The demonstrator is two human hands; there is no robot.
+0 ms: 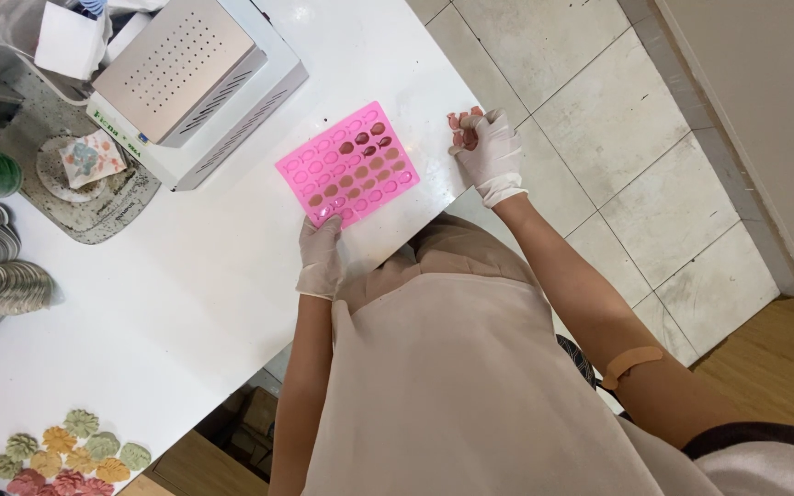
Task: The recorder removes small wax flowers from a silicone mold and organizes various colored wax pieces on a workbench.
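Pink silicone mould (348, 165) lies on the white tabletop (186, 276) — left hand (321, 257) fingers pinching its near edge, right hand (487, 152) closed on small reddish pieces (464, 119) — seemingly mid-unmoulding, more cavities wanting emptying.

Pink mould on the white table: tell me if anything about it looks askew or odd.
The pink mould lies at a slant to the table edge, its near corner held by the left hand. Only a patch of its cavities looks filled with darker pieces; the rest look empty. The right hand holds small reddish pieces beside it. Nothing looks spilled.
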